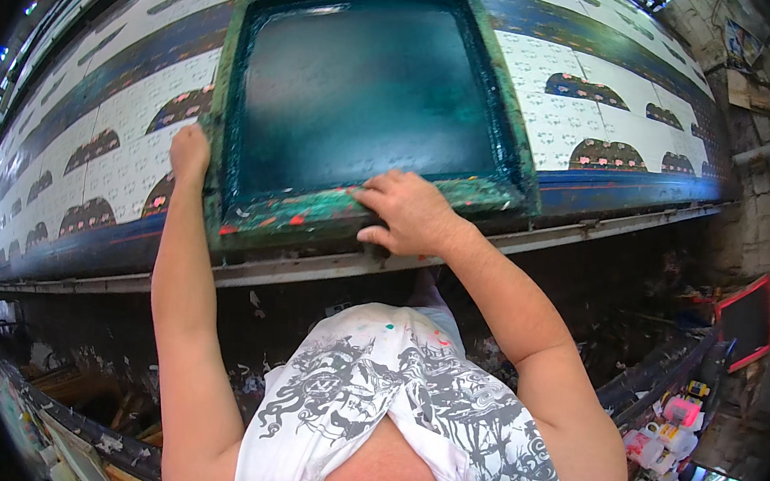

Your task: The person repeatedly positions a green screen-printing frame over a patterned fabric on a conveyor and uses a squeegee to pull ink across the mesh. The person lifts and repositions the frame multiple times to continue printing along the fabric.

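A screen printing frame [294,217] with a paint-smeared green wooden rim lies on a long printing table [575,189]. Its dark teal mesh [372,91] has a glossy ink border along the inside edges. My left hand [189,155] is closed on the frame's left side, its fingertips partly hidden. At the near rail, my right hand [409,210] grips with fingers over the top and thumb lower at the front. Around the frame, dark rounded pieces with pink prints [608,154] lie in rows on white patterned sheets [554,116].
A metal rail [581,230] runs along the table's near edge. To the right stand a red-edged dark panel [745,322] and a brick wall [769,194]. Several plastic tubs [662,443] and bottles crowd the lower right. Behind me runs a dark ledge [94,426].
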{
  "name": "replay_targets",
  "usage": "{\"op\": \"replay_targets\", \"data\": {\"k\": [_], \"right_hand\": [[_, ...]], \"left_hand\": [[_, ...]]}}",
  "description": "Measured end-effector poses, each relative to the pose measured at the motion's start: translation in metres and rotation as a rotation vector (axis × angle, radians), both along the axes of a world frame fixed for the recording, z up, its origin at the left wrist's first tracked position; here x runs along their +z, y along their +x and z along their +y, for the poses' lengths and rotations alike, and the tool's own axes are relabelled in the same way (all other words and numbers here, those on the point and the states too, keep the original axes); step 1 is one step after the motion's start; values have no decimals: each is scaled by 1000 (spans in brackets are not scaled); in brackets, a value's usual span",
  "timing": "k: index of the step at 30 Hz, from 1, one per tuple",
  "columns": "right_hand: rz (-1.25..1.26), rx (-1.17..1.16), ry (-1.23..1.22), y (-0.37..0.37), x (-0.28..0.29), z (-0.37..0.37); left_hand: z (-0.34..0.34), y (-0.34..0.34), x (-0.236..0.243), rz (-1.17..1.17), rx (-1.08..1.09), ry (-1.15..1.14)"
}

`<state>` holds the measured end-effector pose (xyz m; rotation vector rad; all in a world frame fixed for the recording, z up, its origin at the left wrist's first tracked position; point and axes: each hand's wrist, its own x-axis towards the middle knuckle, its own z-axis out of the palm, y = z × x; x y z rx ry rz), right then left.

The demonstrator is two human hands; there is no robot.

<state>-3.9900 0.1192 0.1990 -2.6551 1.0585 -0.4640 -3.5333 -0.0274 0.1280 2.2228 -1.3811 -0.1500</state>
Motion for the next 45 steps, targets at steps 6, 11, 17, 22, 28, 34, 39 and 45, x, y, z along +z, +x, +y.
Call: {"op": "replay_targets", "data": {"k": [6, 11, 17, 22, 28, 34, 39, 45], "right_hand": [[-289, -125, -101, -130, 13, -55], [-408, -406, -89, -231, -28, -96], [-973, -403, 234, -239, -64, -102], [-1479, -494, 488, -246, -84, -101], [-1611, -536, 559, -253, -62, -99], [-1602, -418, 677, -249, -24, -98], [-1622, -425, 652, -246, 0, -95], [-1612, -371, 678, -252, 28, -102]], "left_hand": [[1, 3, -1, -97, 91, 64], [2, -2, 4, -205, 152, 119], [9, -2, 8, -228, 196, 109], [9, 0, 4, -203, 211, 136], [3, 3, -10, -111, 192, 93], [6, 57, -40, 16, 72, 59], [-16, 33, -32, 41, 62, 97], [-9, 18, 10, 356, 203, 109]]}}
